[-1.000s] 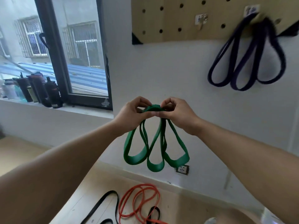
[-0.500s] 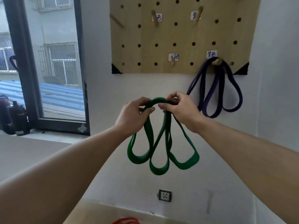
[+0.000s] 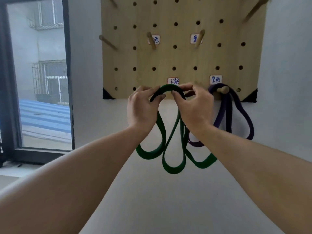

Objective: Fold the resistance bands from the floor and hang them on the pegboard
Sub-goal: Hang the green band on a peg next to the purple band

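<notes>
A green resistance band [image 3: 172, 156], folded into three hanging loops, is pinched at its top by both hands. My left hand [image 3: 141, 108] grips the left side of the top arch and my right hand [image 3: 194, 108] grips the right side. The arch is raised to the bottom edge of the wooden pegboard [image 3: 177, 58], just under a white label [image 3: 173, 81]; any peg there is hidden behind the band and fingers. A folded purple band [image 3: 226, 112] hangs from a wooden peg [image 3: 222, 90] at the lower right of the board.
Several bare wooden pegs stick out of the upper board, two with white labels [image 3: 154, 39]. A dark-framed window [image 3: 38, 78] is on the left, with its sill below. The white wall spreads beneath the board.
Both hands have lifted the folded green band up to the board's bottom edge. The view has tilted upward, so the floor and its bands have dropped out of sight.
</notes>
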The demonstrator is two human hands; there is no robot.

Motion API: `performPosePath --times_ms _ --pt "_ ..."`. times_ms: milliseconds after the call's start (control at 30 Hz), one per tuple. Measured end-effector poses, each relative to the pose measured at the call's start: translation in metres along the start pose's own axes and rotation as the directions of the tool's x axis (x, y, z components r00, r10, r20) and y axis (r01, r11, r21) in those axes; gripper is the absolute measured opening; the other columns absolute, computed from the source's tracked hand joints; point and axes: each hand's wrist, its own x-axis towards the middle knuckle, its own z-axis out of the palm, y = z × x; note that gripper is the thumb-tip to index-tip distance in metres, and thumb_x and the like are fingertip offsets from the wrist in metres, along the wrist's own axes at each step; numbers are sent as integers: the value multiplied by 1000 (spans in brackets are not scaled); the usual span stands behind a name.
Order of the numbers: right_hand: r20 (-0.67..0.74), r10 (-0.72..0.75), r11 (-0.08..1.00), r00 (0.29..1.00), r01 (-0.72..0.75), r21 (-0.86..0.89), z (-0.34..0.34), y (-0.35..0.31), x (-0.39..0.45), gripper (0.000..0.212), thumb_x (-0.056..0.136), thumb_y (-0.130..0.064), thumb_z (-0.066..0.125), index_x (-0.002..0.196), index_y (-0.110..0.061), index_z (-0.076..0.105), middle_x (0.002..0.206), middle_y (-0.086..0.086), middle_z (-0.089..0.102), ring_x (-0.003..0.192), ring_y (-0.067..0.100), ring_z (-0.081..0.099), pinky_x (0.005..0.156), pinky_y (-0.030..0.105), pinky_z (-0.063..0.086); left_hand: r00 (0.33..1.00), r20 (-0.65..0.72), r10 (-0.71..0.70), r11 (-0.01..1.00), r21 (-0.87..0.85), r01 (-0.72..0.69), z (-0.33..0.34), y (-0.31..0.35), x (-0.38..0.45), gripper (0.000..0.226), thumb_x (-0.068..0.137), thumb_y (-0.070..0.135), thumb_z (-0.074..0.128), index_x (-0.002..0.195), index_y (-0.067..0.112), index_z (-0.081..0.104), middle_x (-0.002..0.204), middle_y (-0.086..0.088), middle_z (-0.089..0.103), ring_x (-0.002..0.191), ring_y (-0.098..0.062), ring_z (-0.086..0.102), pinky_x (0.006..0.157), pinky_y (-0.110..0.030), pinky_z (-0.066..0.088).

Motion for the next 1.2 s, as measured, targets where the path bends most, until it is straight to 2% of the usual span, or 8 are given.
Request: performPosePath --times_ms 100,367,467,567,733,867,1100,1200 --pt "-46 7 999 999 -9 -36 4 4 21 22 91 -46 72 106 -30 69 104 -14 68 95 7 64 82 37 58 999 -37 -24 999 38 26 15 8 20 29 91 41 72 119 34 75 109 15 71 101 -10 63 85 -32 52" --pt "-4 87 996 996 -87 -32 23 32 51 10 88 -39 77 92 -36 68 98 -15 71 93 6 66 81 37 58 994 85 -62 993 105 53 49 -13 47 21 95 38 65 113 43 75 92 10 72 82 -15 65 70 -34 54" --pt "-35 102 990 994 -98 101 32 42 42 14 89 -34 78 102 -29 74 97 -15 73 94 3 67 85 33 59 997 65 -34 998 57 31 59 -23 43 23 95 32 67 116 36 76 94 7 73 81 -15 65 70 -29 53" --pt "-52 50 995 997 -46 91 39 53 28 32 91 -32 78 122 -26 74 113 -9 75 105 6 69 94 34 58 999 48 -7 998 67 4 62 -25 45 23 94 29 69 115 35 77 91 8 73 77 -12 66 62 -18 46" --pt "-47 128 991 991 -126 46 44 53 34 34 95 -40 71 129 -34 71 110 -8 72 97 4 64 85 26 56 984 128 -123 992 49 117 61 -29 61 20 91 28 72 108 36 79 80 8 76 72 -15 71 72 -41 62" --pt "-10 198 980 980 -198 5 55 54 42 32 99 -42 64 131 -41 67 116 -4 72 99 14 68 84 42 60 973 172 -153 985 107 136 69 -32 64 20 92 27 71 109 33 79 84 5 77 73 -16 71 73 -40 62" --pt "107 339 937 935 -325 -128 58 62 65 34 102 -36 61 136 -38 65 137 -10 67 114 14 67 75 25 49 959 221 -177 972 195 135 79 -35 71 18 94 24 66 102 31 80 77 4 71 70 -18 67 67 -37 59" --pt "137 304 953 943 -299 -55 58 65 56 42 103 -28 60 144 -37 58 131 -4 71 109 14 68 84 27 53 962 229 -146 974 205 99 79 -38 65 21 94 20 64 105 28 79 82 0 72 74 -21 67 71 -39 59"
